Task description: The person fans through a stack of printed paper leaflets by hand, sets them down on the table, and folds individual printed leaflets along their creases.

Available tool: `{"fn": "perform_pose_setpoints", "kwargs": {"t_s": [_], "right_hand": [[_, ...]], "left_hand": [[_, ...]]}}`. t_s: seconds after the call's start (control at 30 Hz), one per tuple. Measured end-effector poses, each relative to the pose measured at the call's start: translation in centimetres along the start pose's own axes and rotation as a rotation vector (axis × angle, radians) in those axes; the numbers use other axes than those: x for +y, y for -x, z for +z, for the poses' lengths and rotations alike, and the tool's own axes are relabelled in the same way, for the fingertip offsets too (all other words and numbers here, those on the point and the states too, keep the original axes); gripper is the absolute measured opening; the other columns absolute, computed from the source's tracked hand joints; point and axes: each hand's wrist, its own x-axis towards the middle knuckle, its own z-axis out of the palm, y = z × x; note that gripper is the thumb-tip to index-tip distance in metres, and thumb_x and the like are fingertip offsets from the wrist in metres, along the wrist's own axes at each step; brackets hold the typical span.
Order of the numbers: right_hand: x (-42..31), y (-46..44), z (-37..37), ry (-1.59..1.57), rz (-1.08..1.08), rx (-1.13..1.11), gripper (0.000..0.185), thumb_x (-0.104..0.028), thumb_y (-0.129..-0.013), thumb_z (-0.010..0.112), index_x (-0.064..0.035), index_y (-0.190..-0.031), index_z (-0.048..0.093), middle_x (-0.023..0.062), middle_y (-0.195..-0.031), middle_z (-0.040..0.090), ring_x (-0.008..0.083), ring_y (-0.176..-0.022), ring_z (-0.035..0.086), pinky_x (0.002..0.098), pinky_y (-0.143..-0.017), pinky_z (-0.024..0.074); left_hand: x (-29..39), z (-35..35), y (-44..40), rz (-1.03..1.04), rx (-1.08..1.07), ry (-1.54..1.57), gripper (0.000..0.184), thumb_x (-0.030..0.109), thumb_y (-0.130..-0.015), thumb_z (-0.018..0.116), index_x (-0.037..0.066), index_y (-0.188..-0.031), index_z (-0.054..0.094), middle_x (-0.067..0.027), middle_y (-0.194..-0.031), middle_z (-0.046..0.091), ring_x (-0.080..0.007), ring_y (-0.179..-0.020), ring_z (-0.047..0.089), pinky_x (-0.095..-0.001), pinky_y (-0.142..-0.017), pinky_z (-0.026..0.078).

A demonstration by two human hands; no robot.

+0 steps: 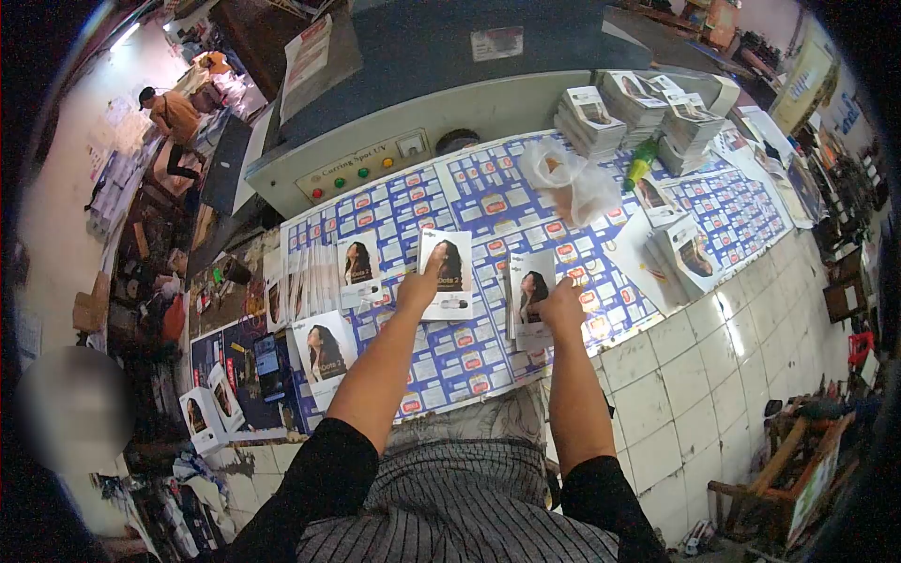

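Observation:
My left hand [418, 293] grips the left edge of a white printed carton [449, 267], which shows a long-haired figure and the words "Dota 2". To its right, my right hand [563, 308] is closed on the right edge of a small stack of similar cartons [532, 314]. Both sit over a table covered in blue printed sheets [488, 361]. Left of my left hand lies a fanned row of cartons [314, 277], topped by one with its face up [358, 267]. Another carton [324, 347] lies nearer the table's front edge. My fingertips are partly hidden.
Tall carton stacks [589, 122] stand at the back right, beside a green bottle [641, 164] and a clear plastic bag [568, 178]. More cartons [685, 255] lie at the right edge. A grey machine [357, 164] borders the back. Another person [175, 120] is far left.

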Motion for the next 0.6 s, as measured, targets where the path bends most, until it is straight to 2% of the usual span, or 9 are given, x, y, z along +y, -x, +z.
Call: {"fn": "perform_pose_setpoints", "kwargs": {"t_s": [0.03, 0.1, 0.2, 0.27, 0.33, 0.37, 0.47, 0.5, 0.6], "right_hand": [[0.1, -0.1, 0.1, 0.003, -0.001, -0.003, 0.088, -0.032, -0.054, 0.088, -0.0025, -0.124, 0.045, 0.0205, -0.128, 0.053, 0.0399, -0.118, 0.055, 0.0569, -0.095, 0.0443], [0.3, -0.4, 0.3, 0.055, -0.062, -0.003, 0.080, -0.054, -0.071, 0.075, -0.0002, -0.123, 0.046, 0.0239, -0.118, 0.060, 0.0385, -0.110, 0.061, 0.0575, -0.091, 0.0467], [1.0, -0.8, 0.6, -0.016, -0.076, -0.042, 0.081, -0.056, -0.072, 0.074, -0.0003, -0.123, 0.044, 0.0246, -0.108, 0.066, 0.0378, -0.104, 0.065, 0.0558, -0.090, 0.0471], [1.2, -0.8, 0.7, -0.007, -0.099, -0.030, 0.080, -0.055, -0.071, 0.074, -0.0004, -0.122, 0.044, 0.0241, -0.106, 0.067, 0.0389, -0.101, 0.066, 0.0542, -0.088, 0.0482], [1.5, -0.9, 1.2, 0.005, -0.122, -0.026, 0.080, -0.054, -0.071, 0.075, -0.0006, -0.121, 0.043, 0.0236, -0.104, 0.068, 0.0399, -0.098, 0.067, 0.0525, -0.086, 0.0492], [1.9, -1.1, 1.4, -0.036, -0.141, -0.015, 0.079, -0.051, -0.068, 0.078, -0.0006, -0.120, 0.044, 0.0235, -0.103, 0.068, 0.0403, -0.097, 0.067, 0.0505, -0.085, 0.0504], [3.3, -1.8, 2.5, -0.097, -0.225, -0.014, 0.078, -0.044, -0.062, 0.082, -0.0005, -0.117, 0.047, 0.0236, -0.102, 0.068, 0.0402, -0.095, 0.067, 0.0465, -0.082, 0.0522], [3.5, -1.9, 2.0, -0.116, -0.290, -0.019, 0.077, -0.040, -0.059, 0.085, -0.0005, -0.115, 0.049, 0.0238, -0.101, 0.068, 0.0396, -0.095, 0.067, 0.0446, -0.081, 0.0529], [3.9, -1.9, 1.3, -0.212, -0.307, -0.001, 0.075, -0.034, -0.055, 0.087, 0.0000, -0.113, 0.054, 0.0246, -0.102, 0.068, 0.0391, -0.094, 0.067, 0.0435, -0.080, 0.0532]], "left_hand": [[0.8, -0.6, 0.7, 0.036, -0.037, -0.014, 0.125, 0.097, -0.068, 0.029, -0.013, -0.122, 0.058, -0.0341, -0.126, 0.056, -0.0420, -0.124, 0.052, -0.0445, -0.105, 0.039], [2.0, -1.5, 1.8, 0.042, -0.061, -0.078, 0.126, 0.096, -0.069, 0.026, -0.012, -0.129, 0.052, -0.0337, -0.126, 0.056, -0.0419, -0.125, 0.051, -0.0438, -0.106, 0.038], [2.8, -1.5, 3.0, -0.042, 0.070, -0.248, 0.121, 0.093, -0.072, 0.031, -0.009, -0.137, 0.046, -0.0307, -0.135, 0.049, -0.0427, -0.130, 0.045, -0.0490, -0.107, 0.034], [2.1, 0.5, 3.3, 0.352, 0.638, -0.365, 0.099, 0.074, -0.085, 0.047, -0.008, -0.140, 0.040, -0.0291, -0.133, 0.049, -0.0426, -0.127, 0.046, -0.0495, -0.107, 0.034], [6.2, -1.8, 10.1, 0.723, 0.105, -0.116, 0.074, 0.049, -0.092, 0.057, -0.007, -0.138, 0.042, -0.0287, -0.130, 0.051, -0.0412, -0.123, 0.049, -0.0469, -0.107, 0.034], [4.6, 2.2, 10.9, 0.918, 0.072, 0.048, 0.060, 0.039, -0.094, 0.060, -0.006, -0.132, 0.047, -0.0273, -0.129, 0.052, -0.0393, -0.121, 0.051, -0.0454, -0.105, 0.037], [3.9, 10.6, 11.4, 0.229, -0.246, 0.148, 0.072, 0.044, -0.084, 0.069, -0.009, -0.129, 0.048, -0.0297, -0.123, 0.057, -0.0396, -0.117, 0.056, -0.0460, -0.095, 0.046], [4.3, 10.9, 11.1, 0.236, -0.247, 0.154, 0.072, 0.044, -0.084, 0.069, -0.009, -0.129, 0.048, -0.0297, -0.123, 0.057, -0.0396, -0.117, 0.056, -0.0460, -0.095, 0.046], [6.4, 10.5, 11.0, -0.115, -0.241, 0.479, 0.073, 0.039, -0.080, 0.074, -0.011, -0.126, 0.050, -0.0283, -0.118, 0.061, -0.0379, -0.105, 0.064, -0.0478, -0.083, 0.052]]}}
